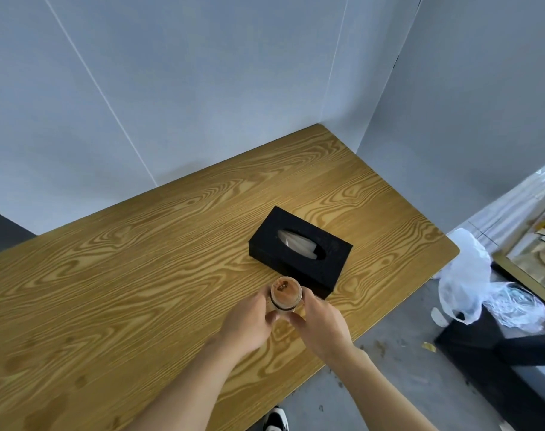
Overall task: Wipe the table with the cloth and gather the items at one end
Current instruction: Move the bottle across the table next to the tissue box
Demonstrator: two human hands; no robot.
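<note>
Head view, jar point(285, 297) between both hands' curled fingers point(266, 301) (gripped), beside tissue box point(300, 250)

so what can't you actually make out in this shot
- Cloth: not in the head view.
- Small jar: its lower part is hidden by the left hand and right hand; whether it rests on the table is unclear.
- Jar lid marks: too small to read.
- Table's near left end: cut off by the frame edge.
- Tissue box: near corner hidden behind the jar.
</note>
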